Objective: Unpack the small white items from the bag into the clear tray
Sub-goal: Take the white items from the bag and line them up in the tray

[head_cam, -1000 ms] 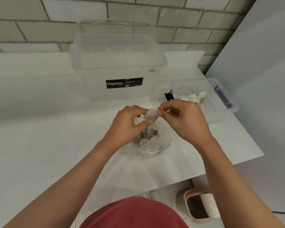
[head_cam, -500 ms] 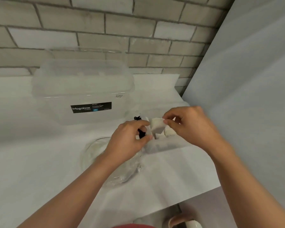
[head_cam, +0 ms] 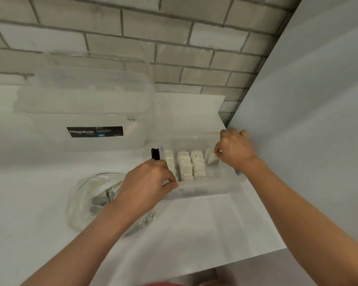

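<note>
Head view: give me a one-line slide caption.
Right hand pinches a white item in the clear tray; left hand grips its near rim; bag lies beside.

Clear plastic tray [head_cam: 203,188]; crinkled glossy plastic bag [head_cam: 87,195]; matt white table [head_cam: 194,234]; rough brick wall [head_cam: 153,38].

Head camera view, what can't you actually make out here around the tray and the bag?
- Bag contents, head view: crumpled plastic and the left forearm hide how many items remain.
- Clear tray leftmost row: left hand covers its near end.
- Right hand: blur hides whether it pinches the white item.
- Megabox label small print: too small.
</note>
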A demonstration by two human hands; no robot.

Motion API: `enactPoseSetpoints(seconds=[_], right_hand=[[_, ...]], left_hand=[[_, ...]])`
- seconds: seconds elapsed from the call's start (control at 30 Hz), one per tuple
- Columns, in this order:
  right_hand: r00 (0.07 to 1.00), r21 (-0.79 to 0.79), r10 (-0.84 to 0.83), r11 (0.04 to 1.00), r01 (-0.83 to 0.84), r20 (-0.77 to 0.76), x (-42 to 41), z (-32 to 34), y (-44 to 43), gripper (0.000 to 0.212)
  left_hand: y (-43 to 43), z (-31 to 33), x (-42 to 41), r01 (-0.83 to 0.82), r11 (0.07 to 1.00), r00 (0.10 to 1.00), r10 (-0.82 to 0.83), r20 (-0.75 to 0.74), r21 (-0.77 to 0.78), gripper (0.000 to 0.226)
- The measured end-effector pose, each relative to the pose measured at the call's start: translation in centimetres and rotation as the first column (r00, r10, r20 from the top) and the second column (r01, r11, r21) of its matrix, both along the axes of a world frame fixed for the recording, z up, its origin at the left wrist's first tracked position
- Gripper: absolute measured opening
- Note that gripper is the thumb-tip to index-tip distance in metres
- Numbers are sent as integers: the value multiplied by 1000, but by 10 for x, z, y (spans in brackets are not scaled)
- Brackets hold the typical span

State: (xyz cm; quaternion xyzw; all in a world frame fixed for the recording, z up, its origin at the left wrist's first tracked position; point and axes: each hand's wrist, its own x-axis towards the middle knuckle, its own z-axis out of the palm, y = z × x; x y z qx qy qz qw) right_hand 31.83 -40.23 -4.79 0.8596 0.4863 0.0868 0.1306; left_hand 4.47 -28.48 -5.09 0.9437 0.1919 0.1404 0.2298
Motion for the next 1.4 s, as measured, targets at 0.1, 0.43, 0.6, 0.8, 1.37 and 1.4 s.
enactPoseSetpoints(seconds=[0.1,0.43,0.6,0.8,1.37,1.4], right_hand=[[998,-60,14,998,-11,57,3,-12,5,16],[973,-136,74,990,-45,219,3,-24,12,34],[981,-140,-15,989,42,192,3,-20,15,33],[996,304,-67,949,81,-58,-30,-2,1,12],[683,412,345,909,-71,-644,-262,-33,79,16],[709,313,299,943,-115,-638,-266,-40,85,17]], left_hand=[[-2,-1,0,-30,999,1000,30,-2,-16,11],[-6,-3,0,-45,999,998,45,37,13,11],[-5,-5,-3,-24,1000,998,22,59,21,13],[6,-11,-22,27,999,995,-23,102,-38,21],[92,-83,-139,-305,952,930,302,-210,20,42],[95,-86,-139,-306,952,922,290,-258,-24,57]])
